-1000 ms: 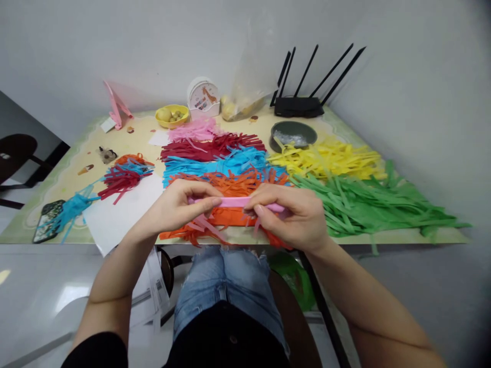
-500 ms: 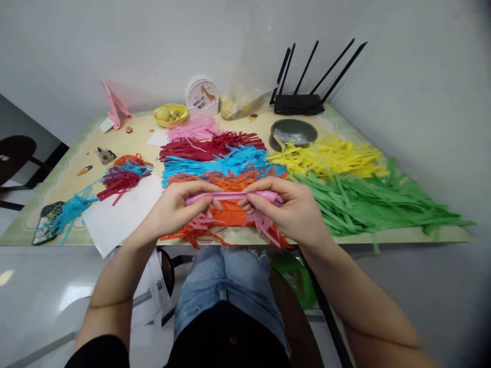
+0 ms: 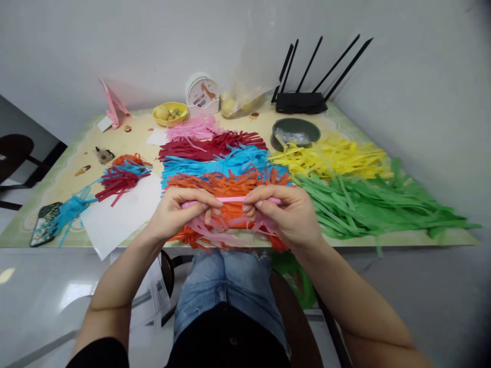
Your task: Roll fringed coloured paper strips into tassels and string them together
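A fringed strip of pink tissue paper [image 3: 231, 200] is stretched level between my hands, its top edge rolled into a narrow band. My left hand [image 3: 187, 208] pinches the band's left part, and my right hand [image 3: 270, 204] pinches the right part. Loose pink fringes dangle below both hands. Just beneath lies orange fringed paper [image 3: 233, 213], partly covered by my hands. Beyond it are blue fringed paper [image 3: 220, 164], dark red fringed paper [image 3: 207, 148] and a pink fringed bundle [image 3: 195, 128].
Green fringed paper [image 3: 376, 204] and yellow fringed paper [image 3: 337, 157] spread to the right. A dark bowl [image 3: 278, 144] and a black router [image 3: 301, 103] stand behind. Left are a finished-looking tassel bunch [image 3: 120, 179], white paper [image 3: 118, 220], a phone [image 3: 44, 225] and a yellow fruit dish [image 3: 169, 122].
The pink band between my hands has become narrower and tighter. Both hands have dropped slightly, and more pink fringe hangs in view below them.
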Demonstrator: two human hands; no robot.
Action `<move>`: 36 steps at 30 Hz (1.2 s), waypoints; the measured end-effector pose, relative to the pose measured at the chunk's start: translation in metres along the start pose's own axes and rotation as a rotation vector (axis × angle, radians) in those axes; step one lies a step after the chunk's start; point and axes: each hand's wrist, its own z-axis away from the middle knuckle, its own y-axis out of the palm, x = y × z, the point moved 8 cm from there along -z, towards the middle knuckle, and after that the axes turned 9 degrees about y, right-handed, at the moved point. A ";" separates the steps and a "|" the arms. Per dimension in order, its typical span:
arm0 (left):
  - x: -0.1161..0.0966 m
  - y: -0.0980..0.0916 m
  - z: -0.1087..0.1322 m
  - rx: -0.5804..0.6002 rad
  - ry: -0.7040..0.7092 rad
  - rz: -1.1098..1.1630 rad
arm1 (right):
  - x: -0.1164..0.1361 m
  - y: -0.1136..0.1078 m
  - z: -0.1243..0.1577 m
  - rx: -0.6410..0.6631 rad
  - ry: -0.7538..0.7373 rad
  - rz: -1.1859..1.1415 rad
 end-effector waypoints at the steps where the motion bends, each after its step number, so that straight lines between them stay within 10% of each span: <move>1: -0.001 0.000 0.000 0.000 0.018 -0.032 | 0.000 0.000 0.000 -0.002 -0.009 -0.011; 9: -0.029 0.007 -0.005 0.299 0.045 -0.390 | 0.027 0.012 0.010 0.100 -0.308 0.421; 17: -0.010 0.025 -0.011 0.439 -0.126 -0.465 | 0.037 0.023 0.020 0.185 -0.529 0.561; 22: -0.019 0.028 -0.003 0.466 0.162 -0.964 | 0.027 0.017 0.024 0.235 -0.496 0.648; 30: -0.038 0.032 0.003 0.377 0.679 -1.228 | 0.009 0.012 -0.006 0.348 0.063 0.542; 36: -0.045 0.036 0.013 0.360 0.835 -1.304 | 0.013 0.026 0.004 0.215 -0.117 0.752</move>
